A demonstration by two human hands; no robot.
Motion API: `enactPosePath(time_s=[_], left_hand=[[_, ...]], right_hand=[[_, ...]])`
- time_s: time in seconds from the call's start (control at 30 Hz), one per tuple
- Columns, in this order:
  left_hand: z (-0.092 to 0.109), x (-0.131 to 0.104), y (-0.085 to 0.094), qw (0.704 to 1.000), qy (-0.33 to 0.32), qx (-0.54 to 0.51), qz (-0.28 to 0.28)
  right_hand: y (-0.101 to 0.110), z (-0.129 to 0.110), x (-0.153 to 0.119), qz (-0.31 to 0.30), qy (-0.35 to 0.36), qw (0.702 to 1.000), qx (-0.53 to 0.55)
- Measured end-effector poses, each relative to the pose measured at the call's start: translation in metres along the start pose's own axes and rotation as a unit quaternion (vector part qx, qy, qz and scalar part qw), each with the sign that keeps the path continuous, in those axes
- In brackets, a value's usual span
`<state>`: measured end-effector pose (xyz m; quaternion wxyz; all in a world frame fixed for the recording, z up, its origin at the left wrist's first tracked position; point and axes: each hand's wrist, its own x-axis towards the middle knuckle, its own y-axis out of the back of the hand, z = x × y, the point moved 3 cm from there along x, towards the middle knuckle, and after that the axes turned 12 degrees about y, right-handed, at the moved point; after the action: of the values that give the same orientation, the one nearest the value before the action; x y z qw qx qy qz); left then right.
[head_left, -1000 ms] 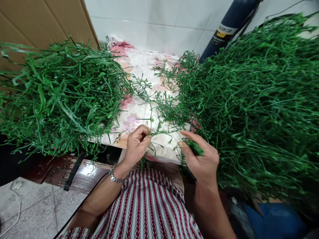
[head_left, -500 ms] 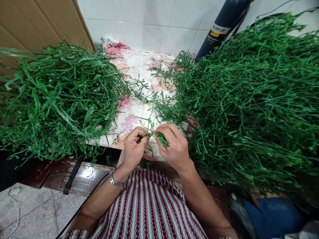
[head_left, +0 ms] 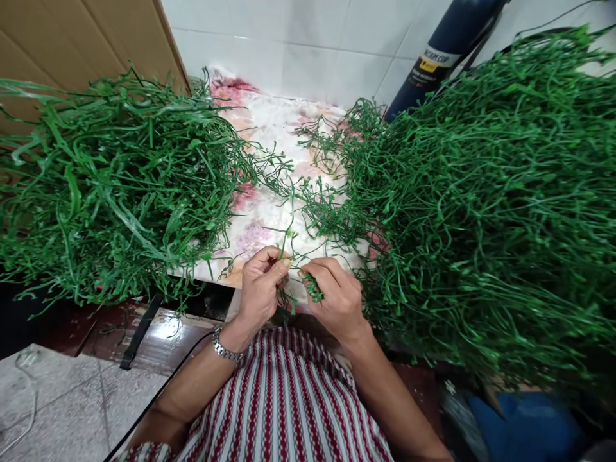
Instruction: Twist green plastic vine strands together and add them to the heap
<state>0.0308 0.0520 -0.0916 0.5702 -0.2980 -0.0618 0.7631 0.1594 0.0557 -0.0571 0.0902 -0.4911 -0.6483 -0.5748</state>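
Note:
My left hand (head_left: 262, 282) pinches a thin green plant stem (head_left: 291, 215) between thumb and forefinger; the stem stands up above the fingertips. A little to the right, my right hand (head_left: 334, 292) is curled closed around a small bunch of green sprigs (head_left: 314, 287), part of it hidden in the palm. The fingertips of both hands are close together but apart. Beneath them lies a flower-patterned cloth (head_left: 253, 237). To the left is a heap of green stems (head_left: 129, 186), and a larger heap of fine green sprigs (head_left: 486, 192) spreads on the right.
A dark blue bottle (head_left: 423, 67) labelled as a vacuum cup leans at the back right against the white tiled wall (head_left: 308, 54). Cardboard (head_left: 91, 38) stands at the back left. Below on the right is something blue (head_left: 524, 423).
My right hand has drawn slightly down and away from my left fingertips. A longer stem now rises from my left hand. The view has shifted a little.

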Motion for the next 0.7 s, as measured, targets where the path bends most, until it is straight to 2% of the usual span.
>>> enactPosePath(time_s=[0.07,0.17,0.2,0.27,0.33,0.43,0.5,0.57,0.7], left_hand=[[0.000,0.001,0.004,0.999,-0.045,0.014,0.001],[0.005,0.000,0.006,0.989,-0.116,0.093,-0.002],[0.007,-0.002,0.006,0.983,-0.135,0.128,-0.006],[0.011,-0.005,0.005,0.970,-0.155,0.184,-0.025],[0.013,-0.007,0.004,0.971,-0.149,0.180,-0.052],[0.012,-0.008,0.004,0.986,-0.097,0.087,-0.100],[0.010,-0.008,0.004,0.991,-0.060,0.026,-0.113],[0.007,-0.008,0.005,0.994,-0.043,-0.014,-0.101],[-0.002,-0.009,0.005,0.995,-0.045,0.002,-0.088]], right_hand=[[0.010,-0.002,0.003,0.001,-0.038,0.996,0.077],[0.040,-0.002,0.013,0.090,-0.079,0.984,0.131],[0.049,-0.002,0.017,0.121,-0.075,0.981,0.133],[0.057,0.000,0.026,0.127,-0.058,0.981,0.138],[0.049,0.004,0.032,0.062,-0.044,0.982,0.171],[0.022,0.011,0.031,-0.042,-0.045,0.966,0.250],[0.009,0.013,0.026,-0.054,-0.046,0.957,0.280],[0.001,0.013,0.020,-0.045,-0.051,0.955,0.288],[-0.002,0.012,0.010,-0.039,-0.085,0.954,0.283]])
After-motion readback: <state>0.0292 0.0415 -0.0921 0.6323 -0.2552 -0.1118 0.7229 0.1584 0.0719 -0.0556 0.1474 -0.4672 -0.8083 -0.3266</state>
